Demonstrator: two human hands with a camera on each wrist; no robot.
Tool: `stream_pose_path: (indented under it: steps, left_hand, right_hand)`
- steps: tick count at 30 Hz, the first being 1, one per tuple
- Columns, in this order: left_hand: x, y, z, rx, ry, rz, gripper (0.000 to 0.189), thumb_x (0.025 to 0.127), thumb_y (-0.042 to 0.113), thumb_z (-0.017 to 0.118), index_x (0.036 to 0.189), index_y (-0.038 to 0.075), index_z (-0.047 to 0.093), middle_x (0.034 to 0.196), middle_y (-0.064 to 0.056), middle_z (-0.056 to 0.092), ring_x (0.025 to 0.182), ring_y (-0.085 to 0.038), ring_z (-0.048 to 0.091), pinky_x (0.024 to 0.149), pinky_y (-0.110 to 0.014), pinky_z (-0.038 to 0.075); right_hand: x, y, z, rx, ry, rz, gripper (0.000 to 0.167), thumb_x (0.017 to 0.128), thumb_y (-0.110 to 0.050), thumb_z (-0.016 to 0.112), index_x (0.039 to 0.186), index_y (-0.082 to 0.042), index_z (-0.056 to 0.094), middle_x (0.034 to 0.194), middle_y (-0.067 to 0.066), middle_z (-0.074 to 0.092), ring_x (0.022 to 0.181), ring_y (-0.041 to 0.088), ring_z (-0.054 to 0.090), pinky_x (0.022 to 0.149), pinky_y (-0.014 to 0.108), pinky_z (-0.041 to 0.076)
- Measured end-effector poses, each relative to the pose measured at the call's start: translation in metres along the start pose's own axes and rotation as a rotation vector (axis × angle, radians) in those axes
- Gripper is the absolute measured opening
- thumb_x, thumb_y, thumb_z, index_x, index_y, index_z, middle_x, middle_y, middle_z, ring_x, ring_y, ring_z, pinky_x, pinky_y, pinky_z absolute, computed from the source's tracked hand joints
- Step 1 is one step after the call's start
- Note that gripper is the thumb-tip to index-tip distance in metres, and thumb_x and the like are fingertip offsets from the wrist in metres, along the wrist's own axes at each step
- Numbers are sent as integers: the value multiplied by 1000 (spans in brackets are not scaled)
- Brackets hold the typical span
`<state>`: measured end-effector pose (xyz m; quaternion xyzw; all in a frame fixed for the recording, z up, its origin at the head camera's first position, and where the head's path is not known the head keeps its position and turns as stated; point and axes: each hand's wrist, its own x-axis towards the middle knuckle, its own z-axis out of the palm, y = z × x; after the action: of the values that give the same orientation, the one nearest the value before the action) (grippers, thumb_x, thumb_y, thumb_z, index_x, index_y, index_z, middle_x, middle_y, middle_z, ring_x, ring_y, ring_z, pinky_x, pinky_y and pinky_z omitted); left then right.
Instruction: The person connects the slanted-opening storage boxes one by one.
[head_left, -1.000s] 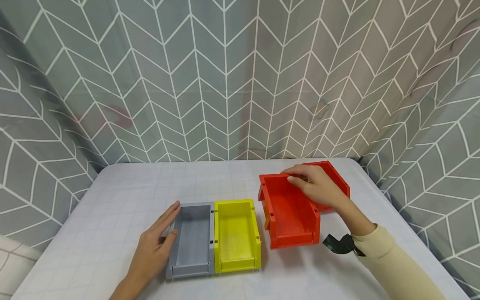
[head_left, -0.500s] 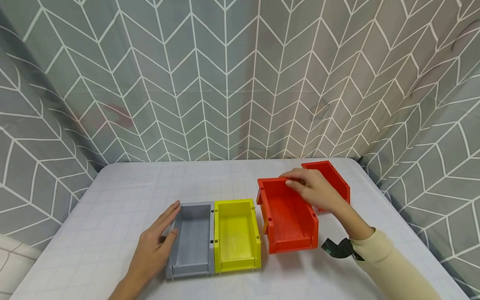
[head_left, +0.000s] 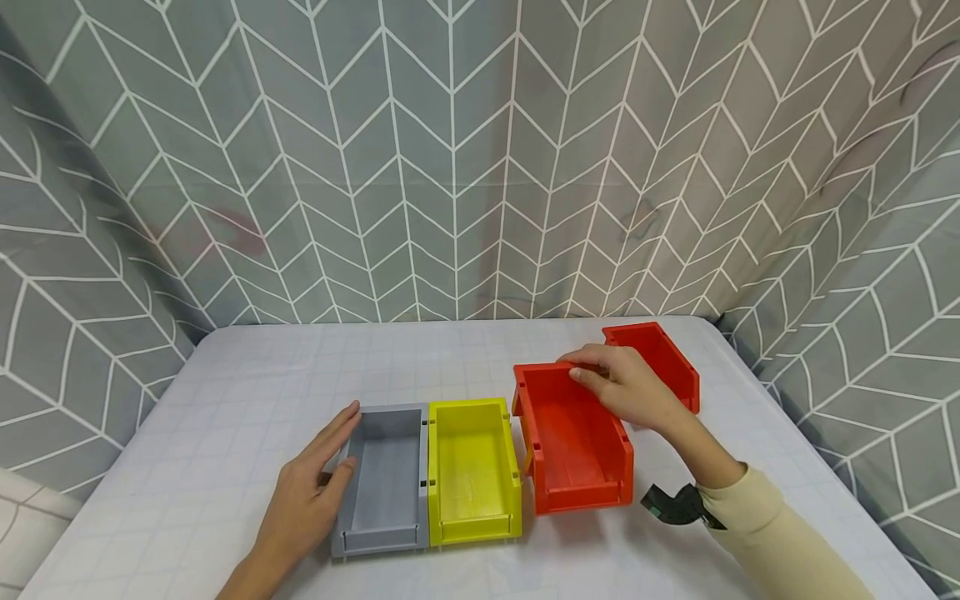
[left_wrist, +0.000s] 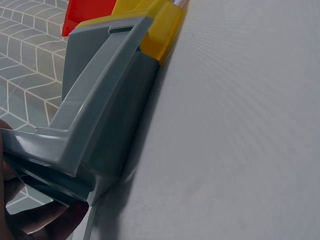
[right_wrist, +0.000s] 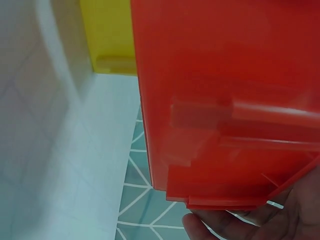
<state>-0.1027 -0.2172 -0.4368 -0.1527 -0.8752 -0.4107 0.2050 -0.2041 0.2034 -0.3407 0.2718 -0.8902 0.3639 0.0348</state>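
The red bin (head_left: 576, 450) has shifted slightly nearer the yellow bin (head_left: 472, 471) beside it, far rim pinched by the right hand's grip (head_left: 628, 387). The left hand (head_left: 303, 493), straight-fingered, touches the gray bin (head_left: 387, 479).

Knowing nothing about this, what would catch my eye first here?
Probably the bright red bin in the right hand, just right of the yellow bin. Another red bin sits behind that hand, near the table's far right corner. On the left, the left hand rests against the gray bin.
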Motion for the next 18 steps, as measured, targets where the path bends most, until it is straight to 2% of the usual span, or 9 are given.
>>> stream_pose_path:
  steps: [11,18]
  left_hand:
    - [0,1,0,29,-3,-7,64,97,-6,64,156,17,52,161,7,43,138,-13,49,73,-29,59]
    - [-1,1,0,34,-2,-12,64,96,-6,64,156,17,52,161,8,43,137,-14,50,72,-30,59]
  right_hand:
    - [-2,1,6,-18,1,-9,26,99,1,66,123,-3,76,107,6,75,91,21,70,77,38,61]
    - [-3,1,8,-22,0,-3,26,100,-2,66,124,-2,75,109,7,75,91,20,71,78,38,61]
